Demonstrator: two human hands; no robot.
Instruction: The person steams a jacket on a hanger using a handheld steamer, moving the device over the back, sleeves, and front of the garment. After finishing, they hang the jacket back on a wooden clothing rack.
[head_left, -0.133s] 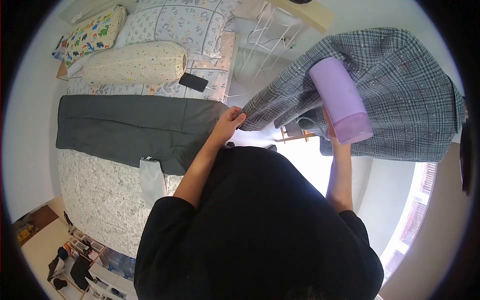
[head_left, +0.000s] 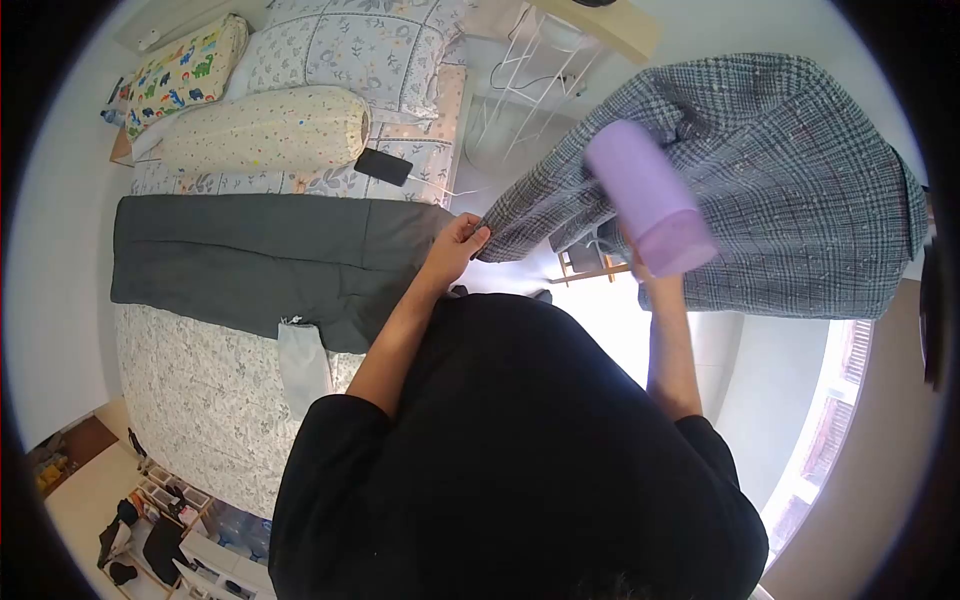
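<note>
Purple cylinder: the purple cylinder (head_left: 650,195) is in front of the body of the plaid coat (head_left: 800,190), near the base of its sleeve (head_left: 550,190); whether the two touch cannot be told.
Cylinder's long axis: slanted across the view, from upper left to lower right.
Cylinder's ends: the paler, opaque end points up and left, away from the person; the darker, see-through-looking end points down and right. Its outline is blurred.
Right hand: the right hand (head_left: 640,267) holds the cylinder from behind, by its lower part; the cylinder hides most of the fingers, so how tightly they close cannot be told.
Left hand: the left hand (head_left: 457,245) has a narrow pinch on the end of the coat's sleeve, thumb and fingers together on the cloth.
Coat: its body fills the right of the view, and the sleeve runs down and left to the left hand.
Dark grey garment: the dark grey garment (head_left: 240,235) lies flat on the bed (head_left: 190,400), left of the coat, its long axis running across the view.
Pouch: a light grey pouch (head_left: 303,370) lies at the dark grey garment's near edge, left of the coat.
Phone: a black phone (head_left: 384,167), with a white cable (head_left: 432,184), lies left of the coat's sleeve, just beside the bolster (head_left: 265,130).
</note>
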